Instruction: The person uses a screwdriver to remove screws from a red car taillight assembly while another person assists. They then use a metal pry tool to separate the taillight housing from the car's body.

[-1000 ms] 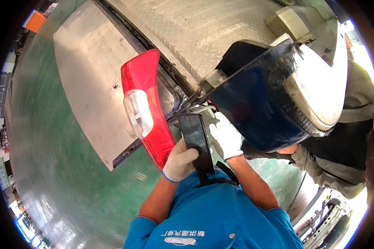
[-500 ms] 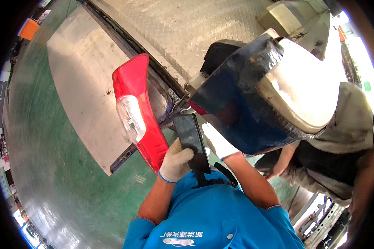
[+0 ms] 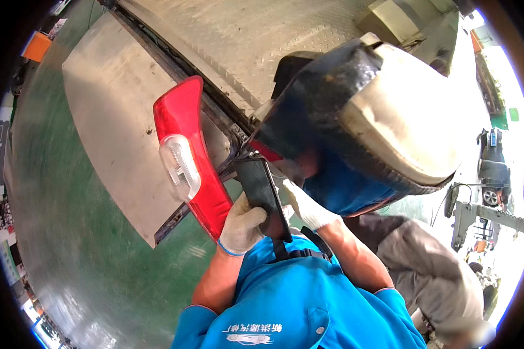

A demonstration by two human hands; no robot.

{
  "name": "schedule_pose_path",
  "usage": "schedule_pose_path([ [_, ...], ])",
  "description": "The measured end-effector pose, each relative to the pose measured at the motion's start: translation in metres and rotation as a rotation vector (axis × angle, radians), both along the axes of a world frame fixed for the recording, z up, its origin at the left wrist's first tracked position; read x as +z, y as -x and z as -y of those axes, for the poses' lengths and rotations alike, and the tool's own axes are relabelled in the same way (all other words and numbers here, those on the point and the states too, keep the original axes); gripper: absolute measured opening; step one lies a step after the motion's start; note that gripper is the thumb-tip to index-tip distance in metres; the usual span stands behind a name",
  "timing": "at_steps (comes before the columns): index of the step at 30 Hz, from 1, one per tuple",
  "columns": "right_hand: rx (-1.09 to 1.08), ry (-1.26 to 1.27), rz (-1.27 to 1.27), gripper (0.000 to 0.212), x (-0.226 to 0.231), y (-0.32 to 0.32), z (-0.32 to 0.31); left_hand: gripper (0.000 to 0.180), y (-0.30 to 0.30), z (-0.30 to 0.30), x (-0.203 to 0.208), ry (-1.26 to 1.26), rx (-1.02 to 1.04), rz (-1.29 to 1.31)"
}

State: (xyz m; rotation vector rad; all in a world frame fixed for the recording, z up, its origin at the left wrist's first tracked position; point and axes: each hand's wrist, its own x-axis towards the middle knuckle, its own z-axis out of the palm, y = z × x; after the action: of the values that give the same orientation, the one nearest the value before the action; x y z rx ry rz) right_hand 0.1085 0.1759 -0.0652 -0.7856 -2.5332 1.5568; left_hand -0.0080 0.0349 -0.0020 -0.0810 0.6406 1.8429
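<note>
My left hand (image 3: 243, 225) wears a white knitted glove and is closed around the lower end of a red tail light (image 3: 209, 195) with a clear lens section. The tail light stands tilted up and to the left. The left thumb overlaps the edge of a black phone-like slab (image 3: 261, 189) in front of my chest. My right hand (image 3: 308, 206), also gloved, is on the slab's other side, below a dark blue vehicle corner (image 3: 326, 131). Its fingers curl toward a small greyish piece (image 3: 289, 170); the slab hides part of them, and the piece's kind is unclear.
A large pale panel (image 3: 119, 122) extends at left over the green floor (image 3: 116, 273). Beyond my hands lies a tread-patterned metal bed (image 3: 244, 41). A co-worker's grey trousers (image 3: 425, 262) are close at right. A metal stand (image 3: 489, 215) is farther right.
The view has shifted slightly right, and both hands, the tail light and the slab appear a little farther left. The co-worker at right has moved lower. My right fingers have curled more toward the slab.
</note>
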Motion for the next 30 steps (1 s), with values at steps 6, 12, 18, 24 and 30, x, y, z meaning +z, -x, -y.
schedule_pose_path([
  [6,-0.037,-0.531,0.124,0.033,0.082,-0.04,0.011,0.062,0.001,0.013,-0.02,-0.083,-0.025,0.023],
  [12,-0.094,-0.424,-0.125,0.03,0.142,-0.06,0.008,0.059,0.001,0.008,-0.015,-0.031,-0.078,0.015],
  [18,-0.081,-0.388,-0.178,0.042,0.144,-0.086,-0.002,0.055,-0.011,-0.001,-0.014,0.026,-0.116,0.014],
  [24,-0.147,-0.308,-0.143,0.039,0.137,-0.095,-0.001,0.056,-0.018,-0.003,-0.017,0.007,-0.097,0.006],
  [30,-0.12,-0.269,-0.197,0.037,0.128,-0.092,0.001,0.057,-0.017,-0.001,-0.015,-0.039,-0.108,0.073],
])
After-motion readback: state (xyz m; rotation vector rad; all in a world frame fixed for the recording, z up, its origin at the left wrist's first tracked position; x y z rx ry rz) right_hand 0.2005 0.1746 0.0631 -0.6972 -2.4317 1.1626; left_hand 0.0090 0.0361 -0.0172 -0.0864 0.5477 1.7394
